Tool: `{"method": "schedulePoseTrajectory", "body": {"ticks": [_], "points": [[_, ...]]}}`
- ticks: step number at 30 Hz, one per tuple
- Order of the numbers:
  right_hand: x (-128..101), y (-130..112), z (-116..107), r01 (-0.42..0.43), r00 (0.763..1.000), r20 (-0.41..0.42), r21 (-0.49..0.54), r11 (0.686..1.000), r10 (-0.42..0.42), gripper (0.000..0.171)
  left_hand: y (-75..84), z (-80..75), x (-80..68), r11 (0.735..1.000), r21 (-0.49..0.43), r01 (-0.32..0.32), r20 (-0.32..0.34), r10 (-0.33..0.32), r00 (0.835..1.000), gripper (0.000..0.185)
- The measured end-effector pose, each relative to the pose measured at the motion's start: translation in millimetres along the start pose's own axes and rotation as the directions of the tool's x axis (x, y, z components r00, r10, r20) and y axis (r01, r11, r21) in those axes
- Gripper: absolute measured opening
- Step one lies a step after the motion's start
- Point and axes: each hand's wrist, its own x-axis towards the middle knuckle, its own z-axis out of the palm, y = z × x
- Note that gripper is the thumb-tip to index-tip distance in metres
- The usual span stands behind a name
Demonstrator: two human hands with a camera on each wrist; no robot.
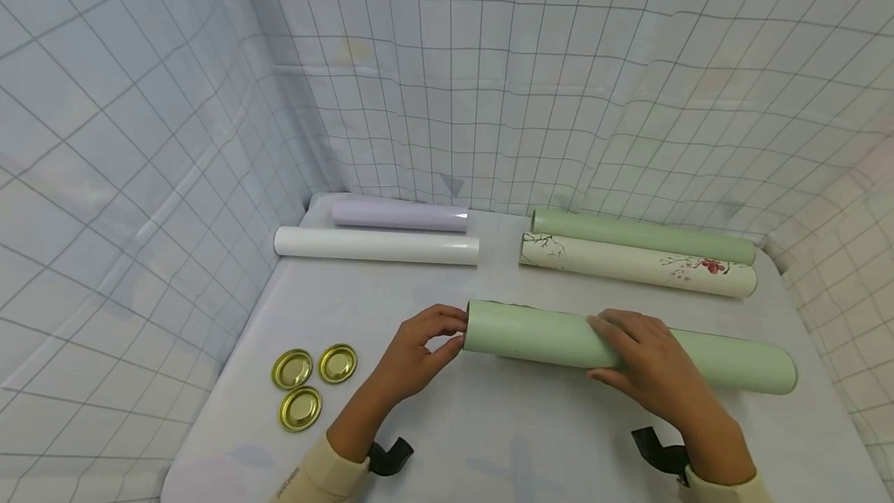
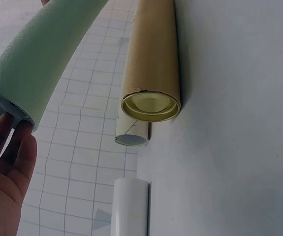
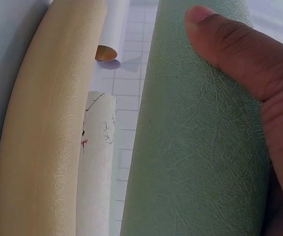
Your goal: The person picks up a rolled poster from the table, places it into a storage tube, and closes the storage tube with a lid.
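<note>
A pale green roll (image 1: 712, 355) lies across the white table (image 1: 489, 433), nearest to me. My left hand (image 1: 450, 332) is at the roll's left end, its curled fingers and thumb pinching the open rim. From the left wrist view that end of the green roll (image 2: 43, 54) is lifted, with the left hand's fingers (image 2: 13, 142) against it. My right hand (image 1: 615, 348) grips the roll around its middle from above. In the right wrist view its thumb (image 3: 230, 49) presses on the green roll (image 3: 190, 137).
Three gold caps (image 1: 307, 383) lie at the front left. A white roll (image 1: 377, 245) and a lilac roll (image 1: 398, 215) lie at the back left. A second green roll (image 1: 642, 233), gold cap (image 2: 150, 105) in its end, and a floral roll (image 1: 635, 264) lie back right. Checked cloth walls surround the table.
</note>
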Motion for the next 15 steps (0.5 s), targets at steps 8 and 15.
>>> {"method": "schedulePoseTrajectory", "body": {"ticks": [8,15], "points": [[-2.5,-0.9,-1.0,-0.014,1.000,-0.004,-0.020,1.000,0.014,0.077,-7.5,-12.7,-10.0,0.995,0.080,0.052,-0.033,-0.049,0.998,0.019],[-5.1,0.1,-1.6,-0.020,1.000,0.006,-0.004,1.000,0.020,0.073,-19.2,-35.6,-30.5,0.970,0.209,0.123,-0.001,-0.125,0.992,0.021]]}}
